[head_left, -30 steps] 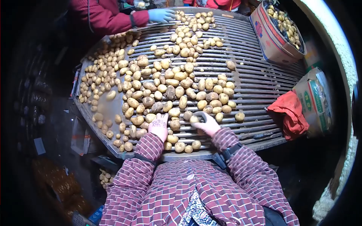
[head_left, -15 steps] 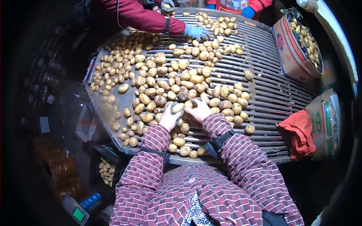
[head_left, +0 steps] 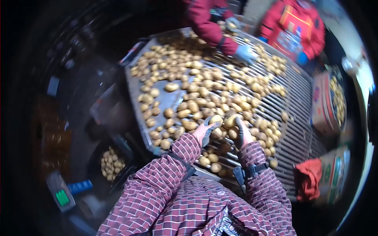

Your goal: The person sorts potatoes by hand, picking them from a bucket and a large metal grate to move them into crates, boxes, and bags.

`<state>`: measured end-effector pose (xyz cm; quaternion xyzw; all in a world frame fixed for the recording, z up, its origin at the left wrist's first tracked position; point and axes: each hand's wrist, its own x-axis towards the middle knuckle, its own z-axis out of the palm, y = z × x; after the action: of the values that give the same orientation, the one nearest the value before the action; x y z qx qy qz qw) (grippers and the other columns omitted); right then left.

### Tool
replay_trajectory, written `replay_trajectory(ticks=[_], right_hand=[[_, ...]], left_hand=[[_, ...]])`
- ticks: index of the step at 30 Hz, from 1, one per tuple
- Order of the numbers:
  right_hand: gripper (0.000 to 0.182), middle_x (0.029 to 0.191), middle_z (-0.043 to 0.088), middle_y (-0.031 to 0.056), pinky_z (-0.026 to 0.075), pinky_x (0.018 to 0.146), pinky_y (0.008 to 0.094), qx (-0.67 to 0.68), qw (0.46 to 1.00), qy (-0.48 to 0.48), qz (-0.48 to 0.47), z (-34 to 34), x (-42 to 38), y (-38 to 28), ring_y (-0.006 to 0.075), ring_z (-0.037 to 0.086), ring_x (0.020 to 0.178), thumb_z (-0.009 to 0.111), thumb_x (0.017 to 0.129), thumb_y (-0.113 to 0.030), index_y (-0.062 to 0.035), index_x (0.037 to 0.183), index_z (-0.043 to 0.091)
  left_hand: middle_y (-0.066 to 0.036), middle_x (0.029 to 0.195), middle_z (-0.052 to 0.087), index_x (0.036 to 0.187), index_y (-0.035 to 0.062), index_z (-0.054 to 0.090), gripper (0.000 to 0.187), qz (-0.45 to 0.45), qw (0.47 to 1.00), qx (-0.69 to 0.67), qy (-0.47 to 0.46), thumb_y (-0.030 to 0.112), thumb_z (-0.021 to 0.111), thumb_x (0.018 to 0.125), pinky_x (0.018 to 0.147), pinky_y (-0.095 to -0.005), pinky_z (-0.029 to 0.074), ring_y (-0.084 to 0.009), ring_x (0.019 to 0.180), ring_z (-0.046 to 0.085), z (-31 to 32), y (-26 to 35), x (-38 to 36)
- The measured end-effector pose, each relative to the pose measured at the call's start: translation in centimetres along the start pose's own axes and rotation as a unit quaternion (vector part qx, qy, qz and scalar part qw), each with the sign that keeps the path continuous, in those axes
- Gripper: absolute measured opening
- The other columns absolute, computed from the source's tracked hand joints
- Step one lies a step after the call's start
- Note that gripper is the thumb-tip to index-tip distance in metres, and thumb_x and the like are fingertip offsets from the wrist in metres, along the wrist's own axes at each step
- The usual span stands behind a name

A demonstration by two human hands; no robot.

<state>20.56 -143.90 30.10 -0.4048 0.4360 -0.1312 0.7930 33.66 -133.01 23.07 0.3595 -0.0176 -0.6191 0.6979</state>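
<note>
Near the front edge of the slatted metal table, my left hand has its fingers curled round a yellow potato. Just to its right, my right hand grips another potato. Both hands wear dark-palmed gloves and sit close together. Between and below them lie more potatoes, some with brown skins. A wide heap of potatoes spreads over the slats beyond my fingers. The picture is somewhat smeared by motion.
Across the table, a co-worker's blue-gloved hand reaches over potatoes; another person in red stands behind. A carton of potatoes and a red cloth are at right. A container of potatoes and a scale display are lower left.
The view has swung and tilted, so the table sits further right and lower. My hands remain together at the front, each now with a potato. The co-worker's arm still reaches over the table.
</note>
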Motion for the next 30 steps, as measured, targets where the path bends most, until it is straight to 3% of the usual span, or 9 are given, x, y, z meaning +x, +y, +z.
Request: replay_trajectory(ticks=[3,6,9,16,20,25,27,29,30], right_hand=[[0.047,0.121,0.058,0.0109,0.051,0.09,0.0346,-0.008,0.992,-0.117,-0.035,3.3,3.9,3.5,0.0223,0.059,0.106,0.053,0.095,-0.036,-0.0044,0.13,0.049],[0.044,0.124,0.056,0.0101,0.042,0.098,0.0339,-0.027,0.974,-0.216,0.055,12.7,1.9,4.4,0.0197,0.053,0.113,0.052,0.095,-0.032,-0.0016,0.126,0.052],[0.046,0.12,0.058,0.008,0.044,0.092,0.0309,-0.207,0.926,-0.315,-0.002,18.4,4.2,10.9,0.017,0.055,0.108,0.058,0.093,-0.033,-0.0021,0.126,0.053],[0.042,0.104,0.061,0.005,0.049,0.08,0.0271,-0.198,0.821,-0.5,0.192,36.0,-1.4,20.0,0.0139,0.059,0.091,0.055,0.095,-0.035,-0.0051,0.124,0.053],[0.038,0.105,0.062,0.0062,0.05,0.079,0.03,-0.239,0.861,-0.355,0.277,41.1,-4.6,23.3,0.0148,0.059,0.093,0.055,0.095,-0.025,-0.0032,0.126,0.052],[0.034,0.101,0.064,0.0057,0.05,0.081,0.0279,-0.332,0.842,-0.38,0.187,36.0,0.6,26.5,0.014,0.059,0.093,0.06,0.093,-0.023,-0.0023,0.12,0.057],[0.029,0.1,0.065,0.0044,0.049,0.081,0.0269,-0.341,0.848,-0.362,0.184,34.1,0.7,24.4,0.0127,0.06,0.092,0.061,0.092,-0.02,-0.0027,0.115,0.061],[0.028,0.101,0.065,0.0047,0.049,0.082,0.0271,-0.326,0.861,-0.341,0.191,30.7,1.8,23.4,0.0128,0.06,0.092,0.06,0.093,-0.019,-0.0029,0.116,0.06],[0.028,0.101,0.065,0.0048,0.049,0.082,0.0272,-0.314,0.871,-0.325,0.19,28.8,2.5,23.1,0.0129,0.06,0.093,0.06,0.093,-0.018,-0.003,0.117,0.06]], left_hand=[[-0.003,0.106,0.063,0.125,0.012,0.054,0.045,-0.004,0.996,-0.088,0.024,0.019,0.071,0.084,0.072,-0.0383,0.057,-0.0183,0.089,0.064,-3.3,4.3,-5.8],[-0.005,0.107,0.061,0.126,0.0103,0.052,0.045,0.054,0.985,-0.147,0.07,0.026,0.068,0.087,0.081,-0.0372,0.057,-0.0221,0.092,0.064,-9.6,6.5,-12.0],[-0.007,0.108,0.06,0.128,0.0102,0.05,0.046,0.165,0.976,-0.125,0.062,0.035,0.06,0.091,0.073,-0.0339,0.056,-0.0205,0.089,0.063,-15.4,7.9,-20.3],[-0.002,0.114,0.06,0.128,0.0179,0.051,0.049,0.262,0.925,-0.192,0.199,0.052,0.048,0.093,0.062,-0.0249,0.049,-0.0136,0.092,0.06,-27.5,6.2,-35.4],[-0.001,0.121,0.056,0.131,0.018,0.047,0.053,0.283,0.876,-0.27,0.284,0.054,0.048,0.092,0.073,-0.0295,0.05,-0.0169,0.102,0.057,-33.0,4.4,-39.3],[-0.001,0.121,0.058,0.125,0.0182,0.052,0.045,0.336,0.727,-0.391,0.454,0.045,0.056,0.089,0.083,-0.0353,0.05,-0.0192,0.103,0.057,-40.6,0.2,-40.0],[-0.003,0.121,0.057,0.124,0.0205,0.052,0.043,0.358,0.707,-0.317,0.521,0.045,0.057,0.089,0.084,-0.037,0.049,-0.0197,0.107,0.054,-46.6,-3.1,-41.5],[-0.004,0.122,0.057,0.124,0.0228,0.053,0.042,0.395,0.687,0.038,0.609,0.044,0.057,0.088,0.085,-0.0387,0.049,-0.0201,0.111,0.052,-58.1,-9.7,-43.5],[-0.003,0.117,0.059,0.119,0.0199,0.056,0.041,0.295,0.705,-0.099,0.638,0.046,0.056,0.088,0.084,-0.042,0.049,-0.0214,0.107,0.054,-52.8,-5.2,-44.9]])
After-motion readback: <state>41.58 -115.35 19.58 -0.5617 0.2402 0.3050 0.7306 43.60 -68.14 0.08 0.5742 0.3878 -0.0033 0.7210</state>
